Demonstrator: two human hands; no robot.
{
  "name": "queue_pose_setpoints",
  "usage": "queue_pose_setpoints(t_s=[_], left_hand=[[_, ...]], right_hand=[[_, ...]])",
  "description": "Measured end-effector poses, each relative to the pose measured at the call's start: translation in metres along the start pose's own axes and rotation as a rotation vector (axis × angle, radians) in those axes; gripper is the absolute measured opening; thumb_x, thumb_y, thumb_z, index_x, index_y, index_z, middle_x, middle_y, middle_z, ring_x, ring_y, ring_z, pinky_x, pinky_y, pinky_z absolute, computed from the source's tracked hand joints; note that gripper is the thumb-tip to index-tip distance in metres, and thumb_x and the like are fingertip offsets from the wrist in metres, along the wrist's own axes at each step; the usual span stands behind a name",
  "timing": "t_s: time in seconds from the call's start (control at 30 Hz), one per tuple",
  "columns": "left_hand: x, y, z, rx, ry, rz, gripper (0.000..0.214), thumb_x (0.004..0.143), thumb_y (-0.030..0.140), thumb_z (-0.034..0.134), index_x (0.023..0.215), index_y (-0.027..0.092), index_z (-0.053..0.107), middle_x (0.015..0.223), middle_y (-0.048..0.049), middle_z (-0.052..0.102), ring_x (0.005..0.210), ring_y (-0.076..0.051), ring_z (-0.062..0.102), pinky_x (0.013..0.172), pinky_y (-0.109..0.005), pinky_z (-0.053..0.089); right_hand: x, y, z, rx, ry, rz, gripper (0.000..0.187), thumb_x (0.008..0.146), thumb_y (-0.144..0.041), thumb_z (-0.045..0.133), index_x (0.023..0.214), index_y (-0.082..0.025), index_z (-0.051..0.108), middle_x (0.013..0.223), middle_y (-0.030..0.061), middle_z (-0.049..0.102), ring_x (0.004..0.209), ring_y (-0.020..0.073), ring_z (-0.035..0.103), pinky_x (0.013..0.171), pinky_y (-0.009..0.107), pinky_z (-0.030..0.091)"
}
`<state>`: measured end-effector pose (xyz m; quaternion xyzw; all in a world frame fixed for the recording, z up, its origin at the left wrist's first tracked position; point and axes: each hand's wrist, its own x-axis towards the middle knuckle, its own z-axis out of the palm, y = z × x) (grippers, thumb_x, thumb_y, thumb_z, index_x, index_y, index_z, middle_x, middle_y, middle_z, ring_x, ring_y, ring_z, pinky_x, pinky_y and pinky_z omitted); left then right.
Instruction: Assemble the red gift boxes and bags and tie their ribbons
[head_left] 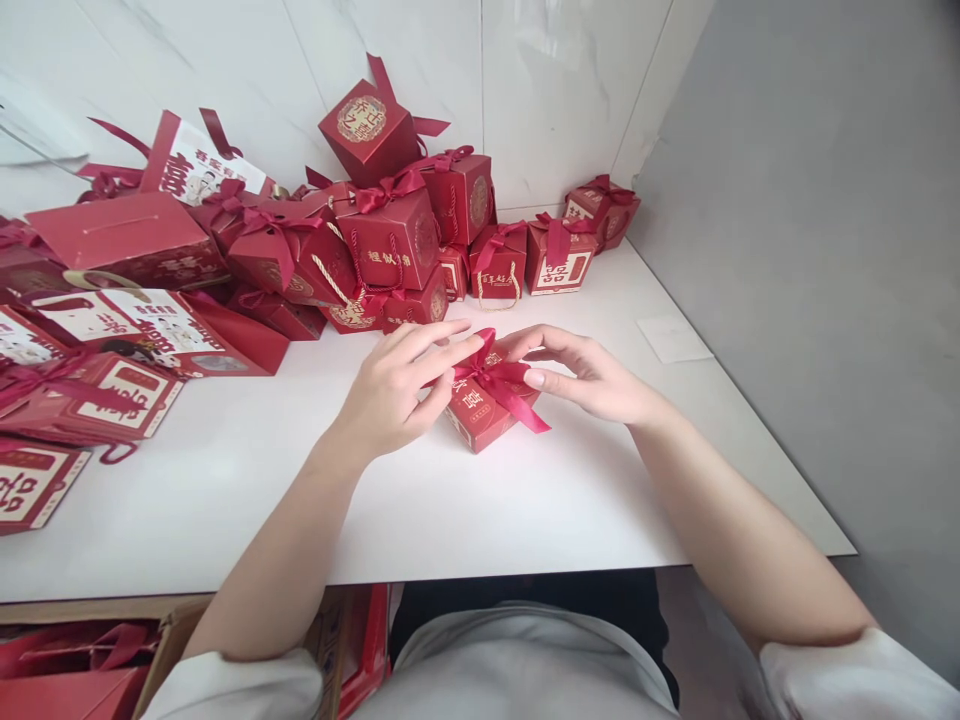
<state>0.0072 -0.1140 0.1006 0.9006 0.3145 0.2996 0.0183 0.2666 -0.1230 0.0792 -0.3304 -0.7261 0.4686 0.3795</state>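
A small red gift box (pixel 480 422) with pale gold lettering sits on the white table in front of me. A crimson ribbon bow (pixel 496 378) is tied on its top, one tail hanging over the front right side. At the bow's left side is my left hand (pixel 405 385), its fingers stretched out over the ribbon and its thumb apart from them. My right hand (pixel 581 375) curves round the bow's right side, thumb at the right loop and fingers behind it, with a gap between them. Whether the fingertips press on the ribbon is hard to tell.
Many ribboned red boxes (pixel 394 235) are piled along the tiled back wall and down the left. A white paper (pixel 673 338) lies at the right, near the table edge and grey partition (pixel 810 260). Below the table's front left stands a cardboard carton (pixel 180 630).
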Motion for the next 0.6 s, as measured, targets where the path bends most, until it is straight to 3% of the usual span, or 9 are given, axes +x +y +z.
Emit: queue_pose_setpoints(t_s=[0.17, 0.27, 0.37, 0.5, 0.6], left_hand=[[0.001, 0.005, 0.007, -0.202, -0.014, -0.136, 0.045, 0.095, 0.016, 0.050, 0.137, 0.029, 0.057, 0.139, -0.0055, 0.058, 0.124, -0.022, 0.056, 0.106, -0.041, 0.047], [0.001, 0.008, 0.011, -0.198, -0.018, -0.247, 0.030, 0.094, 0.023, 0.056, 0.121, 0.026, 0.069, 0.128, -0.0051, 0.065, 0.118, -0.023, 0.060, 0.103, -0.041, 0.049], [0.002, 0.009, 0.016, -0.229, 0.012, -0.342, 0.020, 0.092, 0.032, 0.062, 0.103, 0.024, 0.076, 0.118, -0.0048, 0.069, 0.111, -0.023, 0.063, 0.096, -0.040, 0.053], [0.002, 0.009, 0.020, -0.260, 0.053, -0.403, 0.019, 0.086, 0.030, 0.069, 0.103, 0.022, 0.070, 0.112, -0.0028, 0.069, 0.106, -0.019, 0.065, 0.094, -0.036, 0.054], [0.003, 0.011, 0.017, -0.261, 0.030, -0.414, 0.025, 0.086, 0.023, 0.066, 0.110, 0.021, 0.059, 0.108, -0.0009, 0.068, 0.103, -0.016, 0.065, 0.097, -0.033, 0.051]], right_hand=[[0.002, 0.003, 0.004, -0.056, 0.074, 0.026, 0.030, 0.089, -0.053, 0.062, 0.094, -0.024, 0.064, 0.136, 0.0077, 0.059, 0.124, 0.0279, 0.055, 0.111, 0.050, 0.038], [0.001, 0.002, 0.007, -0.094, 0.043, -0.037, 0.025, 0.089, -0.048, 0.064, 0.083, -0.024, 0.067, 0.141, 0.0058, 0.055, 0.132, 0.0284, 0.051, 0.117, 0.051, 0.030], [-0.001, -0.002, 0.012, -0.089, -0.002, -0.079, 0.017, 0.090, -0.042, 0.065, 0.086, -0.026, 0.071, 0.145, 0.0046, 0.051, 0.138, 0.0289, 0.044, 0.117, 0.051, 0.032], [-0.003, -0.005, 0.018, -0.105, -0.065, -0.124, 0.013, 0.091, -0.038, 0.065, 0.092, -0.028, 0.074, 0.150, 0.0038, 0.046, 0.145, 0.0289, 0.034, 0.116, 0.050, 0.035], [-0.004, -0.006, 0.020, -0.100, -0.092, -0.149, 0.014, 0.092, -0.035, 0.064, 0.094, -0.027, 0.075, 0.150, 0.0050, 0.044, 0.145, 0.0260, 0.035, 0.121, 0.047, 0.029]])
